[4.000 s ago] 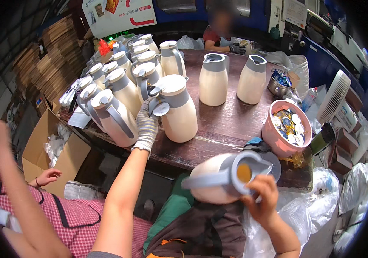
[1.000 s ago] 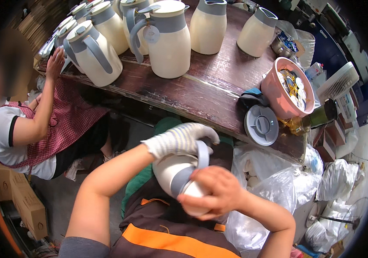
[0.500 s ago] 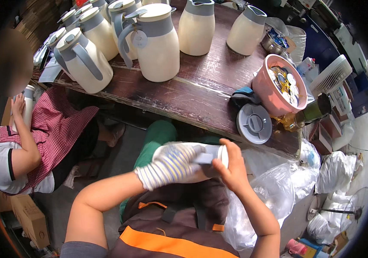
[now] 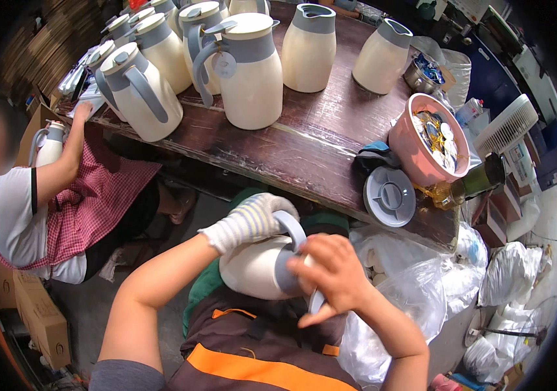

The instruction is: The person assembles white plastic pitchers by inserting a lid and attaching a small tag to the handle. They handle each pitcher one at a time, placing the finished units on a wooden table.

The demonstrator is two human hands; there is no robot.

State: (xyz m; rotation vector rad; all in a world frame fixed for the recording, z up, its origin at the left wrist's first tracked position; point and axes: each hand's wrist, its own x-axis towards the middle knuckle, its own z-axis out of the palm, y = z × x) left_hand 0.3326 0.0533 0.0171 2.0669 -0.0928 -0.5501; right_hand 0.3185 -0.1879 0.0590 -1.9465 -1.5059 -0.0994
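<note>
A cream insulated jug [image 4: 249,268] with a grey neck and grey handle lies tilted across my lap, its top toward the right. My left hand [image 4: 262,215], in a striped knit glove, is closed at the jug's handle side; its fingertips are partly hidden. Bare, my right hand [image 4: 334,270] curls over the jug's top end, with the thumb stretched below. Between its fingers shows part of a light grey and white lid [image 4: 316,302], slightly blurred. How far the lid sits on the neck is hidden by the hand.
On the dark wooden table [image 4: 330,140] stand several cream jugs [image 4: 250,85], two lidless. A pink bucket [image 4: 415,146] of tags, a grey round lid [image 4: 389,197] and a glass bottle [image 4: 464,186] sit at the right edge. Plastic bags [image 4: 396,306] lie below. A co-worker [image 4: 44,208] sits left.
The jug has turned so its handle faces up and away. My gloved hand moved to the handle, my right hand over the top. The co-worker's arm now reaches to the table.
</note>
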